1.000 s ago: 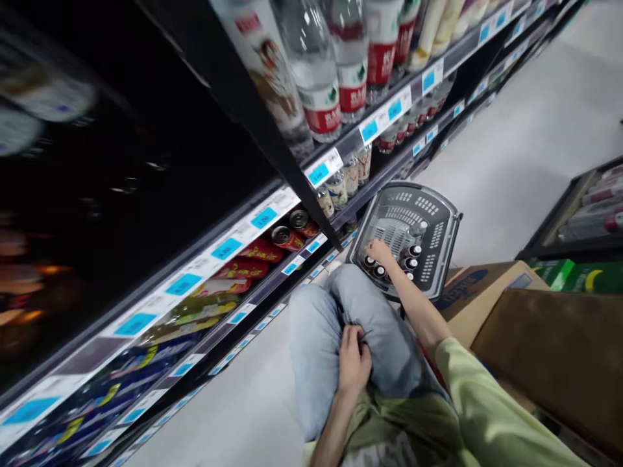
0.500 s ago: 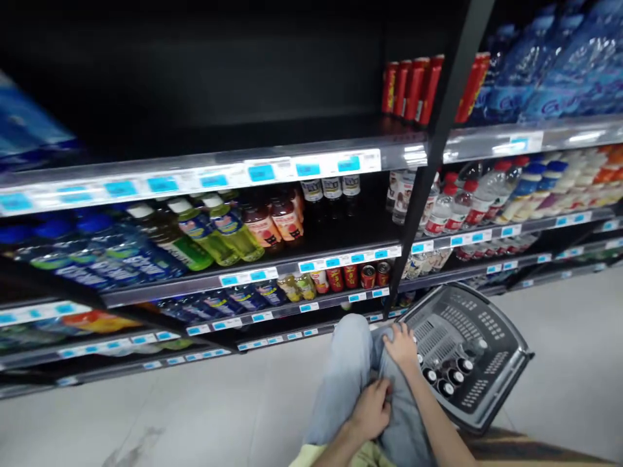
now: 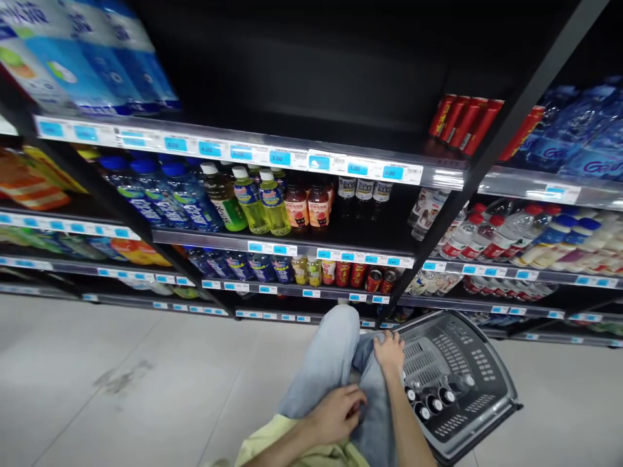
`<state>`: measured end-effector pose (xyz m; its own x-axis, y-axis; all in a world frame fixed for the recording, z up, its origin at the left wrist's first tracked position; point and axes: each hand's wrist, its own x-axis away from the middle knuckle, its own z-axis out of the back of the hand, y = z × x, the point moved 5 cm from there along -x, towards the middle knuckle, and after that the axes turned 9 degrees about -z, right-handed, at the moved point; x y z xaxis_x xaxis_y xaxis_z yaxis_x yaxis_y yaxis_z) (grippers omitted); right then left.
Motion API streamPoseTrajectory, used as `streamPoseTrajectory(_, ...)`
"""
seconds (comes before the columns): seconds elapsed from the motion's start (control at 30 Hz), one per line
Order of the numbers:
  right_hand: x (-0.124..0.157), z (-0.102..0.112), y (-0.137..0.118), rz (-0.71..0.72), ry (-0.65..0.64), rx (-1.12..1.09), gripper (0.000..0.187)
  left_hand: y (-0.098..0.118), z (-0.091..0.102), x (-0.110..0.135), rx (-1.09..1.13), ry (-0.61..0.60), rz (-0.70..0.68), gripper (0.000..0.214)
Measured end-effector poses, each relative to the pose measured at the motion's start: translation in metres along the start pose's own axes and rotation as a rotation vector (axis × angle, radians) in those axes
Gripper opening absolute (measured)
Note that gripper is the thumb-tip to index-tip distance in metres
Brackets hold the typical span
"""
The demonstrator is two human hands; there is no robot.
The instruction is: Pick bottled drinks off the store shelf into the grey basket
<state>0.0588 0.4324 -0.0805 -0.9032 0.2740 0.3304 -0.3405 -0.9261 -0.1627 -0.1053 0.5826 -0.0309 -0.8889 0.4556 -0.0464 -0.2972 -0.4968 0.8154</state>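
Observation:
My right hand (image 3: 389, 352) lies on my right knee in jeans (image 3: 372, 383), its fingers spread over the cloth. Over my lap hangs my left hand (image 3: 341, 413), fingers loosely bent and partly apart, with nothing seen in them. Just right of my right arm is a dark grey shopping basket (image 3: 479, 363) on the floor. Inside it are several dark-capped bottles (image 3: 435, 404), and a clear bottle (image 3: 460, 381) lies beside them. My forearm covers the basket's near left side.
Ahead stands a drinks shelf (image 3: 272, 143) with price tags along its edges. It holds blue-capped bottles (image 3: 180, 194), green-yellow tea bottles (image 3: 275, 207), peach-labelled bottles (image 3: 318, 207), dark bottles with white labels (image 3: 364, 191) and red cans (image 3: 474, 123). Grey floor tiles (image 3: 195, 370) lie below.
The view has swung left and levelled, so more of the left shelves show. My left hand has loosened a little and shifted leftward; my right hand stays on the knee.

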Motion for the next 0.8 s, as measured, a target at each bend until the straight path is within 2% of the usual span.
streamPoseTrajectory(0.07, 0.0, 0.0, 0.0, 0.002, 0.004, -0.002, 0.052, 0.003, 0.023, -0.003, 0.028, 0.094, -0.014, 0.027)
streamPoseTrajectory(0.13, 0.0, 0.0, 0.0, 0.005, 0.006, 0.001, 0.052, 0.007, 0.056, -0.012, 0.034, 0.207, -0.04, 0.025)
streamPoseTrajectory(0.3, -0.004, -0.005, 0.001, -0.007, 0.012, -0.019, 0.053, 0.011, 0.156, -0.048, -0.043, 0.534, -0.067, 0.019)
streamPoseTrajectory(0.37, -0.006, -0.006, 0.0, -0.014, 0.017, -0.026, 0.052, 0.015, 0.193, -0.065, -0.075, 0.613, -0.093, 0.019)
streamPoseTrajectory(0.53, -0.01, -0.006, -0.001, -0.009, 0.041, -0.034, 0.052, 0.047, 0.261, -0.129, -0.209, 0.608, -0.285, 0.019)
streamPoseTrajectory(0.67, -0.011, -0.005, -0.001, -0.016, 0.048, -0.043, 0.052, 0.083, 0.307, -0.205, -0.411, 0.549, -0.349, 0.03)
streamPoseTrajectory(0.8, -0.012, -0.004, -0.002, -0.032, 0.043, -0.058, 0.049, 0.117, 0.348, -0.283, -0.681, 0.437, -0.359, 0.051)
